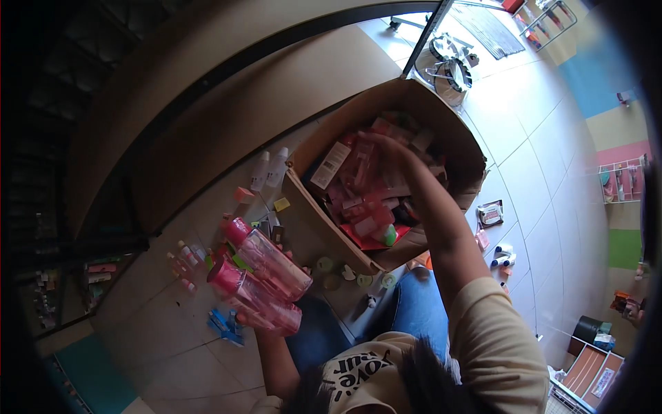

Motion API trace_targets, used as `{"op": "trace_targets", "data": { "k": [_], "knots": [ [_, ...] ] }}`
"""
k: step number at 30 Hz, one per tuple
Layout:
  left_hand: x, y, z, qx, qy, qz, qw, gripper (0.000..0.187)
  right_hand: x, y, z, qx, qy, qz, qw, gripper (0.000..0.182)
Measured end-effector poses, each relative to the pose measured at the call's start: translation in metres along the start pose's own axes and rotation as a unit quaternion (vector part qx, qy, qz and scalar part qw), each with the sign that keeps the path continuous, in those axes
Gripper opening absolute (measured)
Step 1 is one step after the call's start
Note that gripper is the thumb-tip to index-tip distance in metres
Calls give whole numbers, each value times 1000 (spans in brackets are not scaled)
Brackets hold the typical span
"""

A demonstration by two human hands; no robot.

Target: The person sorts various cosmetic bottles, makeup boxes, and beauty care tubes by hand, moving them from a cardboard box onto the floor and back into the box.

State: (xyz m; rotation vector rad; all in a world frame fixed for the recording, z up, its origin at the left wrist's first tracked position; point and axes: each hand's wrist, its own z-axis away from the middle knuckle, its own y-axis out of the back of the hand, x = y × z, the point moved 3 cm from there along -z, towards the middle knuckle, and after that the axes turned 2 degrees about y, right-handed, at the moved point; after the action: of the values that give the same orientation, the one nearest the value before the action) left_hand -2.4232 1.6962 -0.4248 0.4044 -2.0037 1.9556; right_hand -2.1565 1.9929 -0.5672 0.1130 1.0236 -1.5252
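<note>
My left hand [254,324] is closed around two clear pink bottles with bright pink caps, held side by side above the floor. The upper bottle [279,268] lies against the lower bottle [265,307], which hides most of my fingers. My right hand [386,146] reaches down into a large open cardboard box [324,238] and touches the pink packages [362,165] heaped inside. Its fingertips are lost among them, and I cannot tell if they grip one. A boxed item with a white label [331,165] and a green-capped item [389,236] lie in the same heap.
Two white-capped clear bottles [269,169] stand between the box and a wooden panel [345,69]. Small tubes [186,259] and a blue item [226,326] are on the tiles at left. Right of the box lie a dark packet [490,214] and white tubes [503,257].
</note>
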Motion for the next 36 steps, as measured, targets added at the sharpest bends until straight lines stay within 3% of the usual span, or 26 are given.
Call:
{"op": "trace_targets", "data": {
  "k": [2, 8, 12, 15, 18, 20, 23, 25, 28, 31, 34, 36],
  "knots": [
    [7, 1, 6, 8, -3, -13, 1000, 113, -13, 0, 12, -54, -80, 20, 995, 40],
    [19, 5, 10, 24, -16, -22, 999, 110, -41, -21, 19, -39, -39, 252, 966, 50],
    [22, 2, 5, 9, -18, -11, 1000, 105, -50, -52, 29, -85, 66, 386, 916, 51],
    [22, -4, 4, 66, -25, 12, 997, 120, -49, -62, 30, -84, 100, 420, 898, 49],
    [23, -11, 1, 18, -20, -18, 999, 102, -53, -73, 36, -68, 136, 458, 876, 48],
    [25, -14, 4, 21, -23, -21, 999, 101, -48, -87, 45, -92, 157, 447, 876, 47],
    [29, -16, 9, 26, -28, -13, 999, 105, -43, -117, 73, -36, 362, 648, 669, 47],
    [33, -20, 13, 43, -29, 1, 999, 112, -42, -143, 101, -4, 365, 671, 645, 48],
    [44, -17, 30, 69, -51, 2, 996, 107, -41, -161, 130, 41, 396, 672, 625, 48],
    [64, -10, 51, -9, -62, -65, 996, 88, -50, -179, 173, 64, 429, 661, 612, 47],
    [80, 2, 85, 12, -122, -47, 991, 84, -63, -195, 232, 97, 480, 649, 582, 44],
    [79, 37, 114, -93, -77, 185, 975, 81, -71, -211, 285, 134, 477, 662, 562, 44]
  ]
}}
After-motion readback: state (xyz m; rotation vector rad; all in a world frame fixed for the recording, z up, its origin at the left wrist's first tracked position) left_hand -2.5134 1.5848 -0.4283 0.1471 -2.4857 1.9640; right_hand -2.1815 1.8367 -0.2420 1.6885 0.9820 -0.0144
